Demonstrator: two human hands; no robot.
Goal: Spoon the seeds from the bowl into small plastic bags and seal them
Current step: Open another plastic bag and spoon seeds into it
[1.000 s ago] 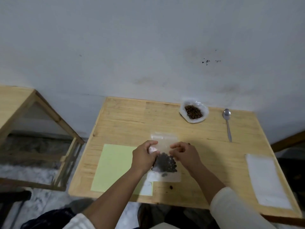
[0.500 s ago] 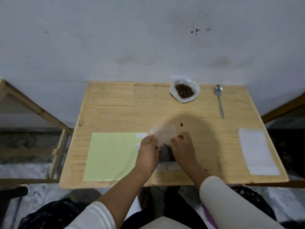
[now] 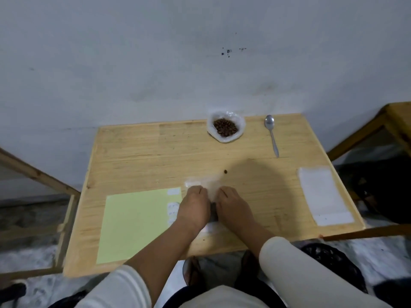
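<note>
A wooden table (image 3: 142,156) fills the middle of the frame, against a pale wall. A green sheet of paper (image 3: 135,223) lies at its lower left, and a stack of white empty bags (image 3: 322,196) at its right edge. In the lower centre, the left hand (image 3: 194,207) and right hand (image 3: 233,206) press side by side, palms down, onto a small clear bag (image 3: 203,183); whether the fingers pinch its edge cannot be told. Only the bag's top strip and a dark sliver of seeds between the hands show. The bag looks thin, limp and slippery, light even when filled, so it is best taken at the stiffer top strip. At the upper centre sits a plastic-lined bowl (image 3: 241,123) of brown seeds. A metal spoon (image 3: 271,134) lies just right of it. One stray seed (image 3: 225,171) rests above the hands.
</note>
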